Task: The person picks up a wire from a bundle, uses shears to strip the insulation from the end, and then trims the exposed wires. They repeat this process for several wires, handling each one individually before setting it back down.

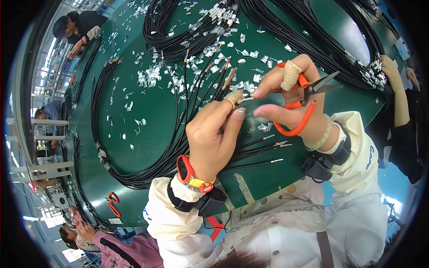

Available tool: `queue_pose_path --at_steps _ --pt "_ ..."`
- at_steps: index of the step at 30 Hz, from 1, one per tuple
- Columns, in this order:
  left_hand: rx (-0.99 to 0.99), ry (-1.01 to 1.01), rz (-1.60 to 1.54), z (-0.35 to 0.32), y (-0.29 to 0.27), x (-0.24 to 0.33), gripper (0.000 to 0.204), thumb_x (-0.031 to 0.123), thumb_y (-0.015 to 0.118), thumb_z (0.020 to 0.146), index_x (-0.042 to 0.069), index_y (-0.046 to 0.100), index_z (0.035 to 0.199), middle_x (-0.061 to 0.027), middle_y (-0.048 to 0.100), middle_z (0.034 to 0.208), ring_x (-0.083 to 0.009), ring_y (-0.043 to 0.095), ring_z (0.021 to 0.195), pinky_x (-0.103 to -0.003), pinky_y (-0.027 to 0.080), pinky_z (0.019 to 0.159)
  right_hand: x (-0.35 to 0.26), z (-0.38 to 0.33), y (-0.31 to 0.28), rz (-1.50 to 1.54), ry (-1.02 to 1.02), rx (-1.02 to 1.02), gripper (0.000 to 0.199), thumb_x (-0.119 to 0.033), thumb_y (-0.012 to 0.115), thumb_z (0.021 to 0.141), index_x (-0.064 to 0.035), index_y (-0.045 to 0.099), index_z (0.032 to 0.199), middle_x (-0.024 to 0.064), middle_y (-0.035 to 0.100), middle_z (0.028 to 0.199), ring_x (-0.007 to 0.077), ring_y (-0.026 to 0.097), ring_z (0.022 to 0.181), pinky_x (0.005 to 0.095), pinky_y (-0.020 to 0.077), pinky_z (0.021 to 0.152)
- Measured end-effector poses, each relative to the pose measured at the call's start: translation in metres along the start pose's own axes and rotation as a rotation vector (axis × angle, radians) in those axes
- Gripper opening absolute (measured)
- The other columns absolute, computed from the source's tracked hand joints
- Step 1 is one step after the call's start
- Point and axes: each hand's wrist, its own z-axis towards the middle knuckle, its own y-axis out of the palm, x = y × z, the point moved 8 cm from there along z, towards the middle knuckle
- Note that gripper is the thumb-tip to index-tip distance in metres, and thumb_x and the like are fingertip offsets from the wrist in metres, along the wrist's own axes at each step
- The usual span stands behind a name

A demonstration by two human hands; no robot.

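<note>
The left hand holds, in a narrow pinch of thumb and forefinger, a thin cable end with a pale tip, which is just to the left of the orange-handled scissors. The right hand carries these scissors on its fingers, with the blades pointing away to the right; its thumb and forefinger are a little apart, and the forefinger is very near the cable tip, but whether it touches I cannot tell. Left of the scissors, beyond the left hand, a loop of black cables curves over the green table. Silvery foil scraps are scattered also on that side, and red-handled scissors lie farthest left, nearer to the person.
</note>
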Motion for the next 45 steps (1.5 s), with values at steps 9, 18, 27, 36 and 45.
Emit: queue_pose_path --at_steps 9,18,27,36,45 --pt "0.057 0.132 0.034 -0.002 -0.008 0.010 0.009 0.001 0.060 0.074 -0.002 0.060 0.082 -0.0076 0.052 0.061 -0.0140 0.048 0.051 -0.023 0.037 0.046 0.005 -0.001 0.001 0.023 0.039 -0.027 0.038 0.000 0.070 0.067 -0.0068 0.035 0.079 0.0114 0.061 0.073 0.0127 0.059 0.069 0.0237 0.0461 0.065" --pt "-0.202 -0.466 -0.680 -0.007 0.017 -0.023 0.016 0.009 0.051 0.085 -0.005 0.059 0.085 -0.0042 0.059 0.075 -0.0054 0.047 0.063 -0.020 0.039 0.053 -0.009 0.005 0.003 -0.134 -0.138 -0.057 0.040 -0.017 0.075 0.064 -0.0041 0.041 0.081 0.0075 0.059 0.067 0.0149 0.059 0.065 0.0238 0.0453 0.058" --pt "-0.109 -0.387 -0.640 -0.005 0.008 -0.028 0.016 0.008 0.049 0.086 -0.005 0.058 0.088 -0.0042 0.055 0.076 -0.0057 0.046 0.063 -0.018 0.038 0.057 0.018 -0.017 0.024 -0.963 0.281 -0.412 0.065 -0.056 0.069 0.056 -0.0005 0.048 0.083 0.0107 0.051 0.056 0.0247 0.052 0.048 0.0317 0.0412 0.046" --pt "-0.089 -0.315 -0.531 -0.006 0.006 -0.026 0.011 0.003 0.053 0.083 -0.004 0.059 0.087 -0.0035 0.053 0.069 -0.0060 0.046 0.058 -0.019 0.036 0.051 0.019 -0.018 0.026 -0.963 0.320 -0.409 0.065 -0.057 0.068 0.056 0.0004 0.049 0.081 0.0096 0.050 0.052 0.0266 0.052 0.046 0.0330 0.0417 0.046" --pt "0.071 0.247 0.084 -0.002 -0.017 0.012 0.009 -0.001 0.062 0.072 -0.002 0.062 0.081 -0.0052 0.052 0.059 -0.0106 0.045 0.049 -0.023 0.034 0.042 0.028 -0.031 0.041 -0.560 0.621 -0.614 0.057 -0.050 0.067 0.064 0.0018 0.050 0.082 0.0109 0.052 0.055 0.0284 0.053 0.049 0.0326 0.0422 0.047"
